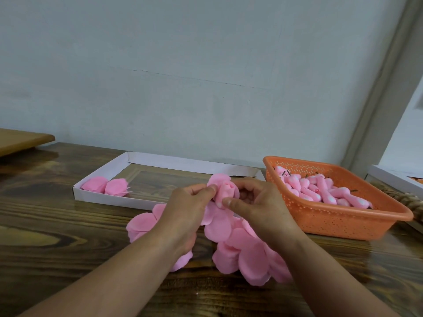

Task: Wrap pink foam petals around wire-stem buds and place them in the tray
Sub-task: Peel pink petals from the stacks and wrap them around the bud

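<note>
Wooden table point(68, 236): soft pink half-wrapped bud point(225, 191) between fingers point(211, 188).

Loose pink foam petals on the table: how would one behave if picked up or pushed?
The loose petals look thin and curl at the edges, so probably floppy and very light. Overlapping in a heap on the glossy table, a pushed one would likely slide and drag its neighbours.

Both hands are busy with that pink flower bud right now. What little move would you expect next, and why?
Probably folding the loose pink foam petal snug around the bud. The left hand and right hand both pinch it, and the petal stands open behind it. Two wrapped flowers already lie in the white cardboard tray.
</note>
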Tool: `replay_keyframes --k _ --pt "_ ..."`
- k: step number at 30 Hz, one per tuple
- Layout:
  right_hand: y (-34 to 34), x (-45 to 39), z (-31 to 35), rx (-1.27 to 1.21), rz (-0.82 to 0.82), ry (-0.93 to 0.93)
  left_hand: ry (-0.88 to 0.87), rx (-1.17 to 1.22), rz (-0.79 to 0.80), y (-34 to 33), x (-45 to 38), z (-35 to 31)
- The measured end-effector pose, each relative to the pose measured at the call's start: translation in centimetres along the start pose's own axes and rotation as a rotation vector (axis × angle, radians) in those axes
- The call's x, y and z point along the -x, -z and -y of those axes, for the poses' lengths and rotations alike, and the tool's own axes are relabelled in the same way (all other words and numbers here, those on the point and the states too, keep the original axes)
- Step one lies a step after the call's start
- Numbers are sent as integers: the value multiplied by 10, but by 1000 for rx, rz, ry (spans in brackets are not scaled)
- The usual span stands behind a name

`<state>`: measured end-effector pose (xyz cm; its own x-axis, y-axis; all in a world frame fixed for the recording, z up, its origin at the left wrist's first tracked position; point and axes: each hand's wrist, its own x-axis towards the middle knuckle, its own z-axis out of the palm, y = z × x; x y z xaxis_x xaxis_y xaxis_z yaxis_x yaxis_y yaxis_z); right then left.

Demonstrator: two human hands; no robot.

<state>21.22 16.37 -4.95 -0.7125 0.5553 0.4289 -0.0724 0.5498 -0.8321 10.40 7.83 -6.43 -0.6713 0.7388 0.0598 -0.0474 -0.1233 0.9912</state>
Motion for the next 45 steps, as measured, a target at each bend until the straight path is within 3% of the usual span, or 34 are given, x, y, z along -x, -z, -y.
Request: replay_keyframes --k 7,12,26,39,45 --pt "6 -5 -7 3 -86 -73 -21 -11 77 -1 4 -2" --pt "13 -5 -8 -83 27 -130 -54 -23 132 -2 5 -1" --pt "2 -5 -7 53 -101 3 -140 -68 149 -2 5 1" --pt "7 -1 3 -41 -3 -10 -248 -151 77 -1 5 -3" --pt "10 -3 -3 -91 -30 -34 -233 -149 136 -2 8 -3"
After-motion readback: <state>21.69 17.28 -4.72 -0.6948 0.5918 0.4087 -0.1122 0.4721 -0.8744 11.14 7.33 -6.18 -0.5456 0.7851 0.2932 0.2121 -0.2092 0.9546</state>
